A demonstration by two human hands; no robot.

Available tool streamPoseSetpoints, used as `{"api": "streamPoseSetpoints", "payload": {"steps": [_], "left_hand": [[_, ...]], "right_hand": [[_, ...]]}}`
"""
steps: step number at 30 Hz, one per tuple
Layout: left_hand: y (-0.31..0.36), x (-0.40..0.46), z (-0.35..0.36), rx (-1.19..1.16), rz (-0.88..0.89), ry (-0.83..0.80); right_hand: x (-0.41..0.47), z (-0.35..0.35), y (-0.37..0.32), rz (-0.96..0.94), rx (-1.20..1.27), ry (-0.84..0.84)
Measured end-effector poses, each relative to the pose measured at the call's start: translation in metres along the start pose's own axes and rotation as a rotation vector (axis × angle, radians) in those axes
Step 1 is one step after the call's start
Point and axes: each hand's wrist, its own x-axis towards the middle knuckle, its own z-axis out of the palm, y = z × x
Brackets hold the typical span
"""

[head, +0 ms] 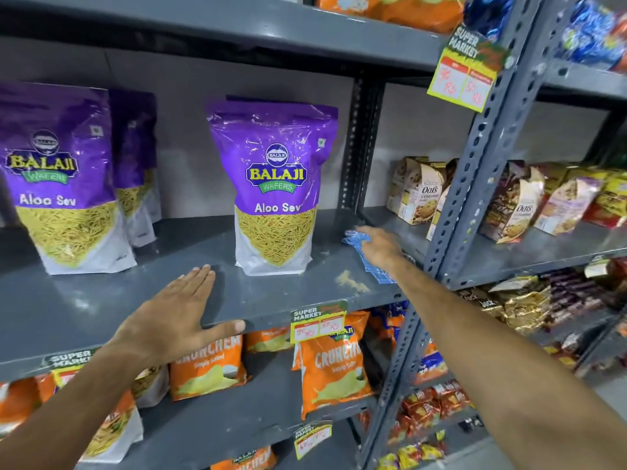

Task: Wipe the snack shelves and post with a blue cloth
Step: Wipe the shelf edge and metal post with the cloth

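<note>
Three purple Aloo Sev bags [271, 184] stood on the grey shelf [101, 300] — left hand [176, 310] flat, open; right hand [380, 247] gripped one crumpled blue cloth [371, 269] beside crumbs [351, 283].

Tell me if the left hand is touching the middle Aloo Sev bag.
Apart. The head view shows bare grey shelf between the left hand fingertips and the Aloo Sev bag.

Purple Aloo Sev pouches [274, 184]: three, possibly more behind. Blue cloth [364, 256]: one. Yellow price tags [463, 74]: four in view.
</note>
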Motion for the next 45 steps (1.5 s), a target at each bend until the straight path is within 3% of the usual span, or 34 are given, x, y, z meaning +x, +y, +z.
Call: {"api": "streamPoseSetpoints", "payload": {"steps": [6,8,11,13,16,19,22,26,29,32,34,36,39,41,43,45], "left_hand": [[0.0,0.001,0.001,0.001,0.002,-0.013],[-0.001,0.001,0.001,0.0,0.0,-0.013],[-0.002,0.003,0.002,0.017,-0.006,-0.015],[-0.003,0.004,0.003,0.018,-0.007,-0.019],[-0.004,0.004,0.004,0.018,0.0,0.0],[-0.004,0.002,0.004,0.018,-0.003,-0.005],[-0.003,0.002,0.003,0.018,0.0,-0.01],[-0.003,0.003,0.003,0.023,-0.002,-0.004],[-0.004,0.004,0.005,0.026,-0.001,0.001],[-0.004,0.003,0.005,0.025,0.007,-0.001],[-0.004,0.003,0.004,0.025,0.007,-0.008],[-0.005,0.003,0.004,0.026,0.009,-0.009],[-0.005,0.002,0.006,0.017,0.01,0.005],[-0.004,0.002,0.005,0.01,0.01,0.012],[-0.004,0.002,0.005,0.007,0.015,0.019],[-0.004,0.001,0.005,0.0,0.023,0.033]], "right_hand": [[-0.044,-0.012,-0.011,-0.369,0.104,-0.28],[-0.056,-0.02,-0.007,-0.351,0.315,-0.333],[-0.055,-0.025,0.006,-0.165,0.592,-0.133],[-0.041,-0.02,0.008,-0.08,0.455,-0.029],[-0.022,-0.01,-0.004,-0.127,0.13,-0.126],[-0.016,0.0,-0.018,-0.259,0.004,-0.21],[-0.034,-0.001,-0.025,-0.359,0.023,-0.267],[-0.071,-0.022,-0.015,-0.317,0.301,-0.435],[-0.082,-0.034,0.005,-0.149,0.499,-0.25],[-0.082,-0.027,0.001,-0.08,0.218,-0.051],[-0.091,-0.013,-0.017,-0.156,-0.018,-0.01],[-0.109,-0.001,-0.035,-0.241,-0.033,-0.017],[-0.136,0.003,-0.052,-0.322,0.122,-0.159],[-0.148,-0.003,-0.049,-0.242,0.311,-0.211],[-0.154,-0.007,-0.037,-0.179,0.31,-0.089],[-0.159,-0.004,-0.032,-0.16,0.1,0.048]]}}
